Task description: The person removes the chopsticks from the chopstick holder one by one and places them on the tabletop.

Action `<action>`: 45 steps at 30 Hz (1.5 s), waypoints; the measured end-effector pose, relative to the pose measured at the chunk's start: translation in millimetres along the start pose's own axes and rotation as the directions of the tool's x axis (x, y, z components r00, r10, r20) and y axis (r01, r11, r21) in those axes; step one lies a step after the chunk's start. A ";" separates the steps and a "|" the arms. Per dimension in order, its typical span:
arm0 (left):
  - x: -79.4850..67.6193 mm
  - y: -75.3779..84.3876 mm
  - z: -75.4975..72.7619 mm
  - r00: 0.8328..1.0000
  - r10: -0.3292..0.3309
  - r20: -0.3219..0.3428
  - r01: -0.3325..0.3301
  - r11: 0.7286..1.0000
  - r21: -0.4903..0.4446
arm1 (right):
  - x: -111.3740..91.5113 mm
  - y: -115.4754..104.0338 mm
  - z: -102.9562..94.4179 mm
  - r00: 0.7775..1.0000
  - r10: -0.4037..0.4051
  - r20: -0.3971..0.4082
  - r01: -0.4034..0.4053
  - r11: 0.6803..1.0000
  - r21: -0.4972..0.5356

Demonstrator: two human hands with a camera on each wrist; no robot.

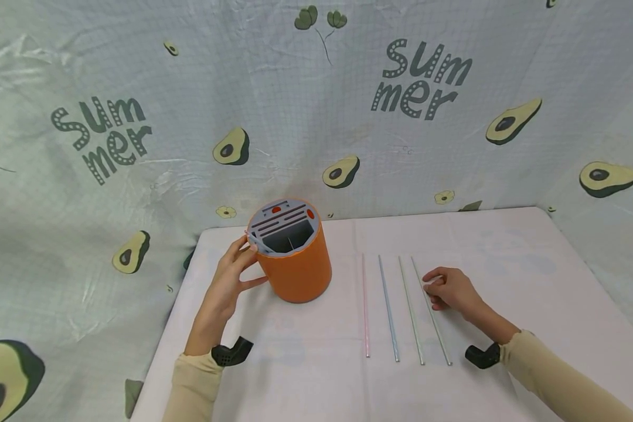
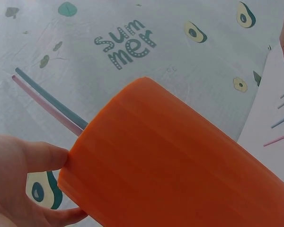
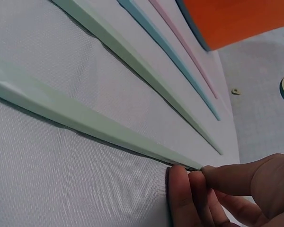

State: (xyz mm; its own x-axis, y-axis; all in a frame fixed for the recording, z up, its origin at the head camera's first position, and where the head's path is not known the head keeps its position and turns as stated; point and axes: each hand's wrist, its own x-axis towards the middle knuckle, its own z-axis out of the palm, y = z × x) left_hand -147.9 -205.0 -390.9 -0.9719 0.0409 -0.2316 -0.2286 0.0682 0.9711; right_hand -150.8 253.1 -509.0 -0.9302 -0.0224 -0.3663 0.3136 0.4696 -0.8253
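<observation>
An orange cylindrical utensil holder [image 1: 300, 275] with a grey slotted top [image 1: 269, 214] stands at the middle-left of the table. My left hand [image 1: 229, 281] grips it at the near left side of the rim, thumb and fingers spread apart. In the left wrist view, a blue chopstick [image 2: 49, 97] and a pink chopstick [image 2: 45, 105] stick out past its rim. My right hand [image 1: 451, 290] pinches the rightmost green chopstick [image 1: 439, 334] between thumb and fingertips; in the right wrist view, this is close to its far end.
Left of that chopstick lie another green chopstick [image 1: 411, 313], a blue chopstick [image 1: 388, 308] and a pink chopstick [image 1: 365, 305], roughly side by side. A white cloth covers the table [image 1: 306, 375]. Avocado-printed sheeting [image 1: 295, 88] hangs behind and at the sides.
</observation>
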 end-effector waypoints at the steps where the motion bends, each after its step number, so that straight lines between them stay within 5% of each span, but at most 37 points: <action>1: -0.1 -0.2 0.3 1.000 0.000 0.000 0.000 1.000 0.000 | -0.4 0.3 0.0 1.000 0.001 0.001 -0.001 1.000 0.001; 7: -0.7 -0.7 2.2 1.000 0.006 0.005 -0.007 1.000 0.017 | -2.2 -0.4 -1.0 0.999 -0.035 -0.032 0.033 0.999 -0.042; 11: -1.6 -0.7 2.4 1.000 0.013 0.008 -0.013 0.999 0.031 | -1.9 -4.9 -2.2 0.984 -0.159 -0.077 0.149 0.982 -0.117; 15: -2.3 -1.6 1.2 1.000 0.020 0.008 -0.020 0.999 0.034 | -0.7 -14.2 -0.5 0.944 -0.320 -0.077 0.305 0.939 -0.158; 18: -2.1 -2.3 0.2 1.000 0.025 0.010 -0.025 0.999 0.025 | -2.3 -23.8 2.8 0.894 -0.447 -0.023 0.438 0.885 -0.159; 25: -1.2 -3.3 1.1 1.000 0.030 0.007 -0.030 0.999 0.016 | -11.9 -46.9 16.8 0.718 -0.681 0.144 0.694 0.716 -0.074; 45: -1.2 -4.6 1.3 0.999 0.033 -0.011 -0.033 0.999 0.036 | -15.4 -157.9 77.3 0.420 -0.889 0.184 0.899 0.435 0.047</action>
State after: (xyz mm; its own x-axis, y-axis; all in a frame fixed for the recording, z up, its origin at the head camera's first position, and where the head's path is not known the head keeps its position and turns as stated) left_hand -145.6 -204.1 -395.2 -0.9796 0.0321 -0.1985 -0.1942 0.1031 0.9755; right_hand -171.2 111.1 -406.3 -0.6347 -0.5888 0.5005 -0.6910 0.1424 -0.7087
